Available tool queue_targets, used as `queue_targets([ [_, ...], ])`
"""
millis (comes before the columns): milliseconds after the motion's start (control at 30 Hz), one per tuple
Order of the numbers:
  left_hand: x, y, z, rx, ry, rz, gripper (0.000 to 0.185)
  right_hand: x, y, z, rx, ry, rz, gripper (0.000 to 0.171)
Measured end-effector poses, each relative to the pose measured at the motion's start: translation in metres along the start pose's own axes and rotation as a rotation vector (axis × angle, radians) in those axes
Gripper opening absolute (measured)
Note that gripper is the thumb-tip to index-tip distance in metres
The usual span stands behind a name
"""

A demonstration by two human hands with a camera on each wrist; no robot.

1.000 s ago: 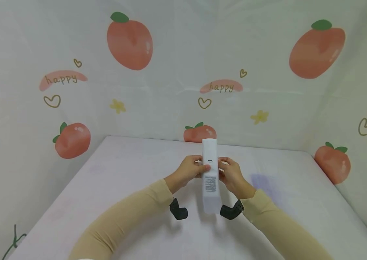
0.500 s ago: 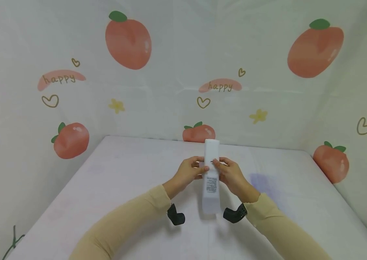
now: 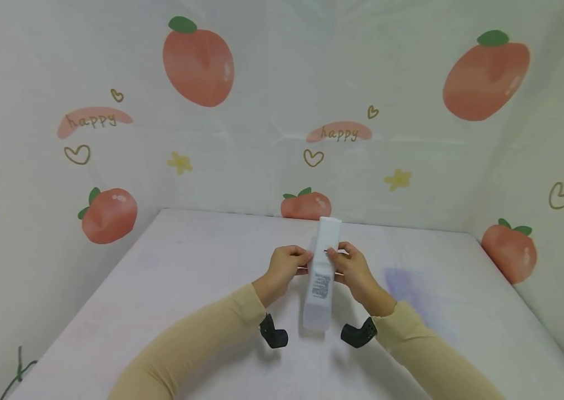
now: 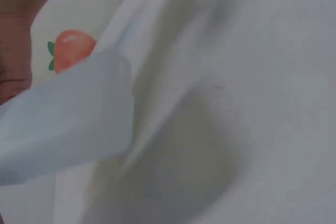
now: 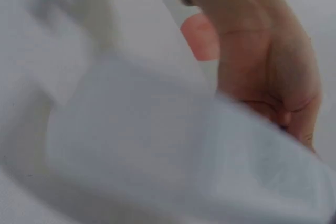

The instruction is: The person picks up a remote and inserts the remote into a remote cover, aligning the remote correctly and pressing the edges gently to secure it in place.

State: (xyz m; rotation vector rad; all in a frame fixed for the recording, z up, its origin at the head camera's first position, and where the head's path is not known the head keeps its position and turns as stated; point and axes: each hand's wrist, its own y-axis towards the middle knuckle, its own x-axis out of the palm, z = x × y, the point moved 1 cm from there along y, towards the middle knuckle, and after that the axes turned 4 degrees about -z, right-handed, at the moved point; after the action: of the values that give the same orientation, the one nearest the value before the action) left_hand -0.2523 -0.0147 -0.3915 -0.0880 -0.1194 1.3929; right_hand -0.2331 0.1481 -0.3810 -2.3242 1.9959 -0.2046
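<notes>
Since a second ago, white remote [image 3: 323, 272] tilted rightward at far end; we pinch its middle, left hand [image 3: 284, 268], right hand [image 3: 354, 269] level.

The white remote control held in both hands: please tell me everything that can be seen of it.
The white remote control is a long, slim bar that looks like matte plastic. Its back faces the head camera, with a printed label of small dark text near the middle and a short dark mark above it. It is held above the white table, tilted slightly, its far end toward the wall. The left hand and right hand pinch its sides.
</notes>
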Motion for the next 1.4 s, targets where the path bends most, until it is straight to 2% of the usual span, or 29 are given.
queue_targets([
  [67,-0.002,0.000,0.006,-0.006,0.013,0.003,0.013,0.003,-0.003,0.000,0.006,0.019,-0.031,0.027],
  [200,-0.005,0.003,0.021,-0.035,0.043,-0.038,0.012,0.010,-0.009,-0.003,0.020,0.088,-0.071,0.022],
  [300,-0.006,0.008,0.027,-0.069,0.047,-0.057,0.011,0.014,-0.012,-0.003,0.019,0.089,-0.068,0.022],
  [533,-0.002,0.011,0.019,-0.112,0.024,-0.040,0.008,0.013,-0.012,0.000,-0.010,0.025,-0.031,0.025],
  [633,0.001,0.007,0.010,-0.095,-0.004,-0.036,0.009,0.007,-0.008,0.001,-0.020,0.028,0.002,0.027],
  [767,0.003,0.002,0.003,-0.001,-0.056,-0.046,0.018,0.001,-0.003,0.000,-0.019,0.036,0.012,0.034],
  [867,0.004,0.001,0.002,0.042,-0.014,-0.091,0.030,-0.001,-0.001,0.000,-0.010,0.016,0.000,0.038],
  [1000,0.003,-0.001,0.002,0.031,0.121,-0.144,0.039,-0.001,0.000,-0.002,0.015,-0.035,-0.018,0.043],
  [1067,0.002,-0.001,0.004,0.036,0.151,-0.139,0.041,-0.001,-0.001,-0.004,0.029,-0.012,-0.026,0.049],
  [1167,0.000,0.000,0.005,0.058,0.112,-0.107,0.041,-0.001,0.000,-0.004,0.050,0.079,-0.029,0.054],
  [1267,-0.002,0.001,0.006,0.075,0.066,-0.088,0.040,-0.001,-0.001,-0.002,0.079,0.142,-0.003,0.034],
  [1333,-0.002,0.001,0.006,0.080,0.064,-0.099,0.039,0.000,-0.001,0.001,0.084,0.126,0.027,0.020],
  [1400,-0.002,0.002,0.005,0.085,0.092,-0.119,0.040,0.001,-0.001,0.004,0.075,0.098,0.074,0.016],
])
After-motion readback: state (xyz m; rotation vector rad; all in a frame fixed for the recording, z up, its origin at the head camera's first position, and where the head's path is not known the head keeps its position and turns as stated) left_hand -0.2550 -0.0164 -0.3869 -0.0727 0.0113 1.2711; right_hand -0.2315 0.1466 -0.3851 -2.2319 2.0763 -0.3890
